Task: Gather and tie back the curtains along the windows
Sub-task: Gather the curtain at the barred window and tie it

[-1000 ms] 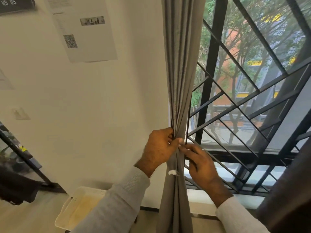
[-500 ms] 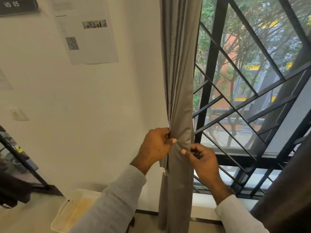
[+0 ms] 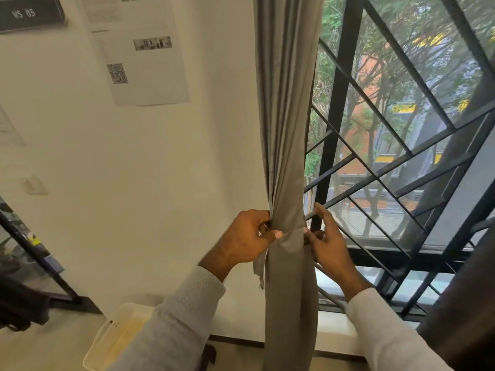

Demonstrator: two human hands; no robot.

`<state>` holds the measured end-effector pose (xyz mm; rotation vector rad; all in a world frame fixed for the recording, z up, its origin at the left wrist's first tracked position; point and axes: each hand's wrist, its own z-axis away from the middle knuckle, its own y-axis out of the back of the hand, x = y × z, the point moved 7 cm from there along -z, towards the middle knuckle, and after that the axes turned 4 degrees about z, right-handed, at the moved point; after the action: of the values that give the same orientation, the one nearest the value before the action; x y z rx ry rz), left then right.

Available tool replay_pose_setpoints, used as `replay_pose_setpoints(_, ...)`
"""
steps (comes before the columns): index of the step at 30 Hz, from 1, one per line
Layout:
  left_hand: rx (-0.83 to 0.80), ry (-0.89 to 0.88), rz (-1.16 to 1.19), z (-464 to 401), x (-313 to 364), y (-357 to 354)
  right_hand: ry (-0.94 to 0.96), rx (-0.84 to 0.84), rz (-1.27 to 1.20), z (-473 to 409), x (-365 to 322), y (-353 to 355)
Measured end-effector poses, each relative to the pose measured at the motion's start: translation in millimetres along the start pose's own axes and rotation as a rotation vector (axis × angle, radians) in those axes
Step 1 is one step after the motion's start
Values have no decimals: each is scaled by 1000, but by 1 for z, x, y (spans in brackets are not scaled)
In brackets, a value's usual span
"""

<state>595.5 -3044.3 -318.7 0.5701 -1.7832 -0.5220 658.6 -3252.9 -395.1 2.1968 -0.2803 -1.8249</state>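
A grey curtain (image 3: 288,116) hangs gathered into a narrow bundle at the left edge of the window. My left hand (image 3: 247,236) grips the bundle's left side at waist height, thumb pressed across the front. My right hand (image 3: 325,241) is at the bundle's right side, thumb and curled fingers against the fabric, index finger raised. A thin grey strip, seemingly the tie-back (image 3: 259,266), dangles below my left hand. A second, darker curtain (image 3: 466,303) shows at the right edge.
Black diagonal window grilles (image 3: 388,167) stand right behind the curtain. A white wall (image 3: 134,183) with a taped paper sheet (image 3: 139,49) is on the left. A pale plastic tray (image 3: 117,336) sits low down, and a dark frame (image 3: 40,253) leans at the far left.
The bundle has been smoothed and wrapped wider between my hands. My right hand shifted from the front of the curtain to its right side. The view moved closer and tilted up slightly.
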Motion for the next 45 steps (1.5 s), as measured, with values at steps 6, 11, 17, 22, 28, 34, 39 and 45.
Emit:
replay_pose_setpoints(6,153,46,-175,0,5,11,76,165,169,13,-20,7)
replay_pose_setpoints(11,267,83,-234,4,13,6,435,278,289,64,-42,-10)
replay_pose_setpoints(17,228,49,-27,-1,4,-6,542,107,271,75,-43,-44)
replay_pose_setpoints(22,80,37,133,-2,-6,-4,594,2,356,68,-28,-44)
replay_pose_setpoints(28,-68,75,287,-7,-13,2,460,-35,72,56,-33,-34)
replay_pose_setpoints(34,17,74,258,-13,-12,-6,370,-10,99,53,-36,-30)
replay_pose_setpoints(39,-1,-70,96,-21,4,1,271,-37,-6,48,-28,-19)
replay_pose_setpoints(45,-135,-101,157,-27,12,-7,240,-104,52,38,-30,-8)
